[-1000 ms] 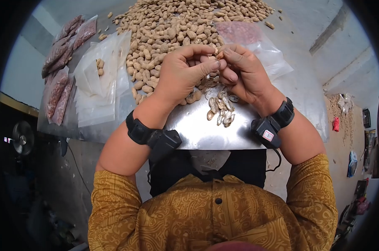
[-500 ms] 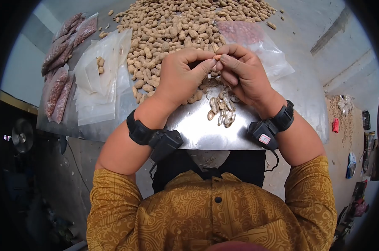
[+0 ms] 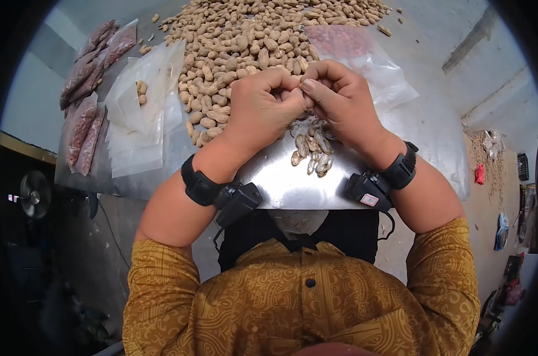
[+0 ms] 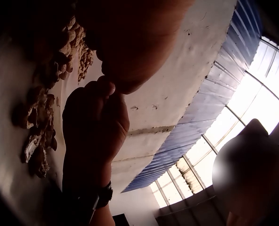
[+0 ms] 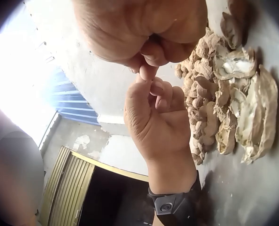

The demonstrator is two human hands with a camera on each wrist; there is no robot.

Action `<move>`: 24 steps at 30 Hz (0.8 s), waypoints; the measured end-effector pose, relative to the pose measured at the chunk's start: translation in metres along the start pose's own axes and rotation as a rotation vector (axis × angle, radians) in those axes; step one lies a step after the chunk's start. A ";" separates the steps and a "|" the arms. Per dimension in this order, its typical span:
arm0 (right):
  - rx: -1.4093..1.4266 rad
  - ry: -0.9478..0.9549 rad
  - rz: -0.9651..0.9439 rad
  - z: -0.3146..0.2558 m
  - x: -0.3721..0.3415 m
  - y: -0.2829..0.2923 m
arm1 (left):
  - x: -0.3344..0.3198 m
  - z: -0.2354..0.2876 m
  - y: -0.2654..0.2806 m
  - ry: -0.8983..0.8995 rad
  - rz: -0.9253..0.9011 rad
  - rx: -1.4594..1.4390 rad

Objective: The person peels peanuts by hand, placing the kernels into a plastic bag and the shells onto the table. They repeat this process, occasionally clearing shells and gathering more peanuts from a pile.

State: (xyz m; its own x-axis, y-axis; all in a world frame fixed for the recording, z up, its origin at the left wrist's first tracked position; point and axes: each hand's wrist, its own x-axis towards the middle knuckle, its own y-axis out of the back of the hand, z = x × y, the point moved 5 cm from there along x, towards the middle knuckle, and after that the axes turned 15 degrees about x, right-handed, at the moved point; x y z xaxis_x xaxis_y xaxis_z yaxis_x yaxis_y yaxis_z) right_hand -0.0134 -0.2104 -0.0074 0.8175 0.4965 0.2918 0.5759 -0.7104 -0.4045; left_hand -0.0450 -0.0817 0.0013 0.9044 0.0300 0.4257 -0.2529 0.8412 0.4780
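Fingertips of both hands meet over the near edge of the peanut heap [image 3: 221, 71]. My left hand [image 3: 260, 107] has its thumb and index finger pinched together at the meeting point. Opposite it, my right hand [image 3: 347, 101] pinches at the same spot with thumb and bent index finger. A small reddish peanut kernel, seen there a moment ago, is almost wholly covered by the fingertips. Just below the hands lie several split, empty peanut shells [image 3: 313, 151] on the metal table [image 3: 281, 187]; the right wrist view shows their pale insides close up.
Flat clear plastic bags [image 3: 141, 139] lie left of the heap, with peanuts on top. Filled bags of reddish kernels [image 3: 82, 127] are stacked at the far left. Another bag, part filled with kernels [image 3: 340, 44], lies behind the right hand.
The fingertips have closed together over the reddish kernel, which showed between them half a second ago. The right hand has turned and shifted slightly left; the shells stay in place.
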 end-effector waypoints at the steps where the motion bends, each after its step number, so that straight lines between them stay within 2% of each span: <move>1: -0.004 -0.001 0.011 -0.001 0.000 -0.001 | 0.000 0.000 -0.001 0.007 0.009 -0.024; 2: -0.009 -0.003 0.023 -0.002 -0.001 -0.001 | 0.000 0.001 -0.002 0.013 0.016 -0.048; 5: 0.407 -0.215 0.013 0.010 0.001 0.005 | 0.001 -0.001 0.000 0.018 -0.028 -0.030; 8: 0.644 -0.337 -0.003 0.017 0.001 0.004 | 0.001 0.000 0.002 0.041 -0.069 -0.080; 11: 0.812 -0.367 -0.076 0.017 0.001 0.001 | 0.002 -0.001 0.006 0.099 -0.128 -0.140; 14: 0.853 -0.365 -0.118 0.016 0.000 -0.001 | 0.004 -0.004 0.010 -0.012 -0.200 -0.247; 17: 0.831 -0.331 -0.112 0.014 0.003 0.005 | 0.003 0.006 0.010 -0.259 -0.355 -0.254; 20: 0.775 -0.292 -0.105 0.009 0.006 0.007 | -0.002 0.014 0.002 -0.427 -0.466 -0.113; 21: 0.766 -0.288 -0.099 0.009 0.006 0.007 | -0.002 0.015 0.002 -0.427 -0.418 -0.059; 24: 0.719 -0.268 -0.084 0.007 0.004 0.006 | -0.003 0.004 0.003 -0.027 -0.346 -0.211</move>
State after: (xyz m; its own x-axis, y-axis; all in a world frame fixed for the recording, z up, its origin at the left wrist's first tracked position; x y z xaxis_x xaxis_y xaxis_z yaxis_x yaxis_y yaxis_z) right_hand -0.0063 -0.2092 -0.0151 0.6915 0.7036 0.1637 0.4237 -0.2115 -0.8807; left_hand -0.0500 -0.0813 0.0044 0.9135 -0.2861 0.2891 0.1434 0.8917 0.4294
